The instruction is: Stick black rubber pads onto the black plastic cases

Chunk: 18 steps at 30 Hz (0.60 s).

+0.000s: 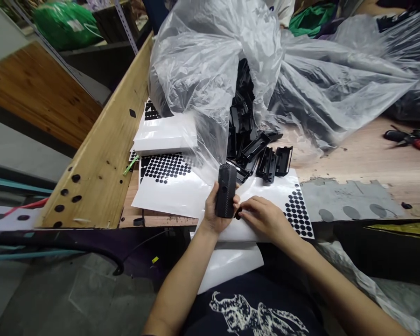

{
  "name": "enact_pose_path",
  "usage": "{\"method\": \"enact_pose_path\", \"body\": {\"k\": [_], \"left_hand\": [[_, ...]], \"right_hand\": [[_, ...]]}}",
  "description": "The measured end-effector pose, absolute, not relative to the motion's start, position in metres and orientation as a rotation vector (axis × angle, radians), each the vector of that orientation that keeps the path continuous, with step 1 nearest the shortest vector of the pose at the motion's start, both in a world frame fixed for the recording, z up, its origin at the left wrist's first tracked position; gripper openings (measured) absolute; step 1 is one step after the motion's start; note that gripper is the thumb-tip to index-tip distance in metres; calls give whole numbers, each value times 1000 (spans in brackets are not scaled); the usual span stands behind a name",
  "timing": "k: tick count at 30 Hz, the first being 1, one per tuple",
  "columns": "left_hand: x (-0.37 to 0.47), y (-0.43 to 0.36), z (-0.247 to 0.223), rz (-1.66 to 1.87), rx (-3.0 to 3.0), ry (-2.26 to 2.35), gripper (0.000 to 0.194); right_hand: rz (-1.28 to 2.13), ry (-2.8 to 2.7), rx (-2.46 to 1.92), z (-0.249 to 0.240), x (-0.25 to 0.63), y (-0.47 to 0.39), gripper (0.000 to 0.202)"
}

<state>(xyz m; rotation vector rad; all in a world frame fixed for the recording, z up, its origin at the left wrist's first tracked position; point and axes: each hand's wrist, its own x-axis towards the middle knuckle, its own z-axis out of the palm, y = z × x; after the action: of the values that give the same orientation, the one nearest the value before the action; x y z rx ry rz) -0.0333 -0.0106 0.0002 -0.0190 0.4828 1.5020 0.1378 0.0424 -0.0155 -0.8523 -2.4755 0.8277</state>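
Observation:
My left hand [213, 212] is wrapped round a black plastic housing [226, 190], held upright, with a ribbed or woven-looking face and a small dark round spot on it. Close to its lower right side, my right hand [264, 215] pinches a small black round sticker [238, 213] between thumb and fingertips. Under the right hand lies a white sheet [275, 189] with rows of black round stickers along its right side. Just beyond both hands, loose black plastic housings [266, 163] lie partly on that sheet.
A clear plastic bag [203, 60] spills more black parts [243, 112] onto the table. More sticker sheets [175, 196] and a white box-like stack [164, 135] lie left, beside a wooden side board [101, 135]. Red-and-black-handled tools [411, 139] rest at far right.

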Motion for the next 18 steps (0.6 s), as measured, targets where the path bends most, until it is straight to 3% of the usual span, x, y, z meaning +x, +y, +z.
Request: {"method": "enact_pose_path", "body": {"k": [5, 8, 11, 18], "left_hand": [[-44, -9, 4, 1548, -62, 594, 38], [-39, -11, -4, 1561, 167, 734, 43], [-35, -14, -10, 1529, 359, 730, 58], [-38, -16, -11, 1433, 410, 743, 52]], "right_hand": [[864, -2376, -721, -14, 143, 40, 8], [1071, -2240, -660, 5, 145, 39, 10], [1381, -1945, -860, 33, 146, 51, 14], [1801, -1604, -1128, 66, 128, 91, 36]]}}
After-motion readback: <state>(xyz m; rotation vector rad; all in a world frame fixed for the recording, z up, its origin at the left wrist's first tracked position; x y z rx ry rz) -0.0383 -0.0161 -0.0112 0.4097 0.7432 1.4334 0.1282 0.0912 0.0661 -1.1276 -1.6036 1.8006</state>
